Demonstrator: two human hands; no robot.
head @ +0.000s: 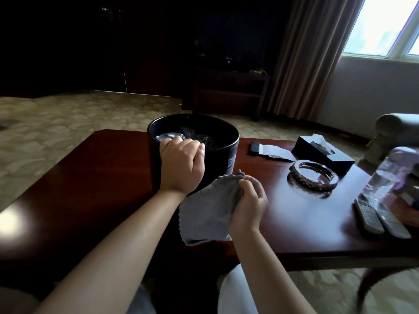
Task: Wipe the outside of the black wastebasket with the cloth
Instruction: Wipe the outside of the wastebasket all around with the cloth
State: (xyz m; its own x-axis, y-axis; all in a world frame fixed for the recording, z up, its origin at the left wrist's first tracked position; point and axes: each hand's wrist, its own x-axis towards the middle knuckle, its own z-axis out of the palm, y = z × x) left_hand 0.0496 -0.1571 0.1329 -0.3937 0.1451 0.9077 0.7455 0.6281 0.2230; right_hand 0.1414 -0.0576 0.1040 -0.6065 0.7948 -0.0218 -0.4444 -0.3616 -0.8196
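Light but slick black wastebasket (223,152): left hand (181,162) gripping its near rim, right hand (248,200) pinching the floppy cloth (206,214) just beside it.

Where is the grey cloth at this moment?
In the head view, the grey cloth hangs from the right hand, just before the black wastebasket on the table.

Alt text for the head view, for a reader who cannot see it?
A person's left hand grips the near rim of a black wastebasket on a dark wooden table, while the right hand pinches a grey cloth beside it. A glass ashtray sits to the right.
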